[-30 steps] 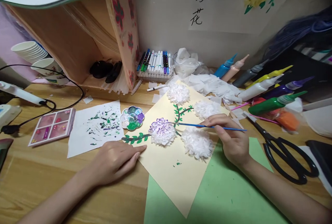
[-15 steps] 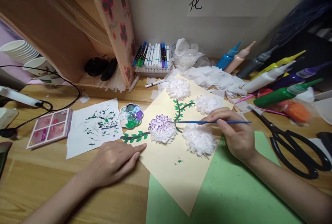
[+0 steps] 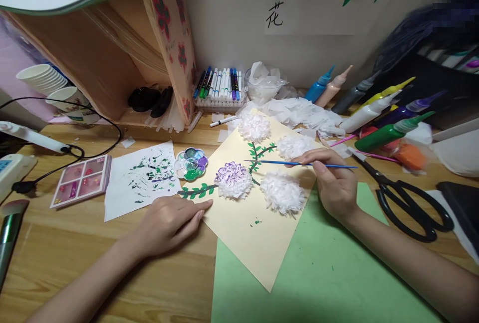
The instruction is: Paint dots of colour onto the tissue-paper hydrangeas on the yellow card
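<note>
- Paintbrush (image 3: 269,162): tip shifted upward, near upper-right edge of purple-tinged flower (image 3: 234,181), centre frame.
- Right hand (image 3: 335,183): pinched it pencil-fashion, presumably for fine strokes.
- Left hand (image 3: 168,221): gripped nothing; index finger rested on cream paper (image 3: 258,248), likely steadying it.

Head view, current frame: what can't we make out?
Paintbrush: head view, tip too small to tell whether it touches anything.
Upper-right white flower: head view, partly hidden by right hand.
Wall poster: head view, cut off by top edge.
Large brush: head view, cut off by left edge.
</note>
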A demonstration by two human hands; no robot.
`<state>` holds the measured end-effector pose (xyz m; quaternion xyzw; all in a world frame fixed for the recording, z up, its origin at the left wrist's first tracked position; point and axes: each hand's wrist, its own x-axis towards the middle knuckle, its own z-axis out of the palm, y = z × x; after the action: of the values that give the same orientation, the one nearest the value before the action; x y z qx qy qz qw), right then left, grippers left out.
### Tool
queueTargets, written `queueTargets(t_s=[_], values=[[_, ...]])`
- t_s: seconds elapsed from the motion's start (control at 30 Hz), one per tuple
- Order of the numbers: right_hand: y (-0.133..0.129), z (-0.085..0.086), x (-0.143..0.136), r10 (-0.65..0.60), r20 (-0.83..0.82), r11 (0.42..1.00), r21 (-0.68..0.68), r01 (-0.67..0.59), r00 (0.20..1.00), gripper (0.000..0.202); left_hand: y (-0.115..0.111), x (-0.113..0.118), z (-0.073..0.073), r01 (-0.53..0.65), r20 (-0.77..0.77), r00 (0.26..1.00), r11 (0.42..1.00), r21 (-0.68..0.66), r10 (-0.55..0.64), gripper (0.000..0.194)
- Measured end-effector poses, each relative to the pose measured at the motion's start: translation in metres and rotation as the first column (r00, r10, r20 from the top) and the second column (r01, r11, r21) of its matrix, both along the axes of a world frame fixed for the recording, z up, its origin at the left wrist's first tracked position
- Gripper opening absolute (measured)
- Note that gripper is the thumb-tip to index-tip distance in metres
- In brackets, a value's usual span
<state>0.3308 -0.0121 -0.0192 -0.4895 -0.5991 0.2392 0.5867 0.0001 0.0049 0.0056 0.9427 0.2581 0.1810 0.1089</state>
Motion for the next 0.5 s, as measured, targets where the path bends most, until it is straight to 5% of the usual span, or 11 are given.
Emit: queueTargets(t_s=[0.2,0.5], values=[[-0.003,0.006,-0.007,0.084,0.206,0.994,0.045,-0.095,0.975,0.021,-0.002,-0.001,-0.001,-0.022,-0.046,0.999,0.999,0.036,0.023,0.030],[0.012,0.056,-0.066,0.268,0.430,0.963,-0.119,-0.240,0.862,0.025,-0.005,-0.001,-0.004,-0.039,-0.043,0.998,0.999,0.037,0.040,0.030]])
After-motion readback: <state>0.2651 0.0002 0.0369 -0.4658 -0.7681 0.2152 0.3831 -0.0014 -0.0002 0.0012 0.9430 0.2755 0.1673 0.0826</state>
